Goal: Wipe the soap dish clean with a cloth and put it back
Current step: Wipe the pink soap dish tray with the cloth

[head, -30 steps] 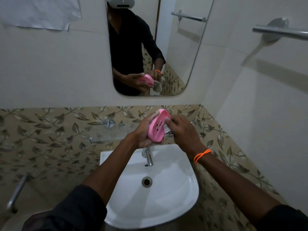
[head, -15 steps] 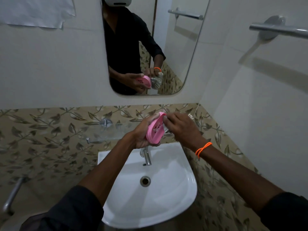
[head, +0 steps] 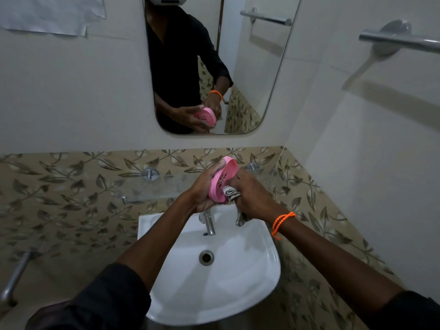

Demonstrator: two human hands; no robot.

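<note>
Small bathroom: pale upper wall tiles, a band of leaf-patterned tiles (head: pixel 71 186) below, white basin (head: pixel 238 282) mounted at centre under a rounded mirror (head: pixel 250 67).

Far left, upper: a sheet of pale paper or plastic (head: pixel 52 13) fixed to the wall. Far left, lower: a metal bar (head: pixel 14 279), partly out of frame. Moving right: a clear glass shelf (head: pixel 152 186) on metal brackets runs along the patterned band, behind the hands.

Centre: left hand (head: pixel 202 189) wraps around the back of the pink soap dish (head: pixel 222 179), gripping it by the edges. Dish is held in the air above the tap (head: pixel 209 222), tilted nearly on edge, hollow side with drain holes facing the right hand. Not resting on the shelf or basin.

Right hand (head: pixel 252 194) is clenched on a striped black-and-white cloth (head: pixel 231 192); the bunched end presses against the lower inside of the dish, and a loose tail hangs below the hand over the basin rim. Orange beaded band (head: pixel 282 222) on the right wrist. Both forearms bare, dark sleeves pushed up.

Mirror shows the same hands and dish from the front, drain holes visible on its outer side.

Right: a chrome towel rail (head: pixel 400 41) on the side wall, upper corner.
</note>
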